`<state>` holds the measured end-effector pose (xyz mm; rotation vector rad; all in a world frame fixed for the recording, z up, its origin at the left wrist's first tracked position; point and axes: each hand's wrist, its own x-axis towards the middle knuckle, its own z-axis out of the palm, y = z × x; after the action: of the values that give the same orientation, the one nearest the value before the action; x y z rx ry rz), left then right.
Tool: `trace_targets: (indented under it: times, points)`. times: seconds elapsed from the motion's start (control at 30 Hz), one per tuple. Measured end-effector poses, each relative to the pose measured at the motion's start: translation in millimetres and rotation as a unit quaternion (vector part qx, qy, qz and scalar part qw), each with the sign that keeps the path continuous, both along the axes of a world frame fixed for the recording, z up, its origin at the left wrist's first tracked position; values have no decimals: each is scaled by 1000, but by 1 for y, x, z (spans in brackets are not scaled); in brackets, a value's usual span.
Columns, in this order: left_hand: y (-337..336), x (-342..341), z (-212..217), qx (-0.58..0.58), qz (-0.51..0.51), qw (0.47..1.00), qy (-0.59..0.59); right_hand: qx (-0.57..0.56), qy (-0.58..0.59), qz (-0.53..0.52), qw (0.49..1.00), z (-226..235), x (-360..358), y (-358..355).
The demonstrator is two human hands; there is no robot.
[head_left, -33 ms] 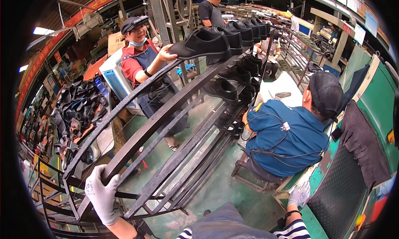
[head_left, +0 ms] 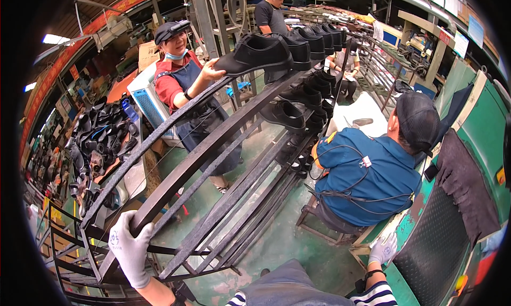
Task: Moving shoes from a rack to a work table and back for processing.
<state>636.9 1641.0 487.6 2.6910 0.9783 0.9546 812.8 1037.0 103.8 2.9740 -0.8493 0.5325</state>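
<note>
At the lower left of the frame the gloved left hand (head_left: 129, 251) is wrapped around a rail of the long metal rack (head_left: 213, 162). At the lower right the gloved right hand (head_left: 383, 249) rests on the green table's edge (head_left: 410, 268), loosely curled, holding nothing. The rack's near end stands bare. Farther up, black shoes (head_left: 298, 93) fill its tiers, and a co-worker's hand (head_left: 208, 71) touches the front shoe (head_left: 258, 53) on the top rail.

Dark metal shoe rack (head_left: 213, 162), its long rails slanting from lower left to upper centre of the frame, carrying black shoes (head_left: 298, 50) at its upper end.
</note>
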Motion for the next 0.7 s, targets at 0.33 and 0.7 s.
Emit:
trace_targets:
  times: [0.33,0.7]
  points:
    - [14,-5,-7,-64,-42,997,9,91,-40,-12,995,4,1,0]
    - [-8,-4,0,-13,56,993,100,-20,-16,8,1000,2,1,0]
